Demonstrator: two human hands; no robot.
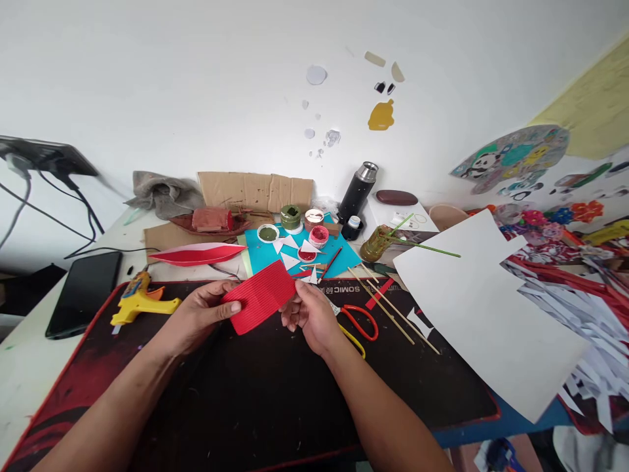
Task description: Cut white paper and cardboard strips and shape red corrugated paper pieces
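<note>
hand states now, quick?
Left hand: closed, holding the red card, thumb on top.
Right hand: fingers curled at the card's right end; whether it grips cannot be told.

Between the left hand [204,311] and right hand [317,314] I see ribbed paper [260,296], matt and fine-grooved. Left of them, the glue gun [137,301] looks smooth plastic, the phone [84,292] glossy-faced. Over beyond the hands, the cloth [164,191] is dull and rough, the cardboard [255,191] matt, the flask cap [367,172] shiny metal. To their right lie wooden sticks [393,319] and a smooth, matt paper sheet [486,314].
</note>
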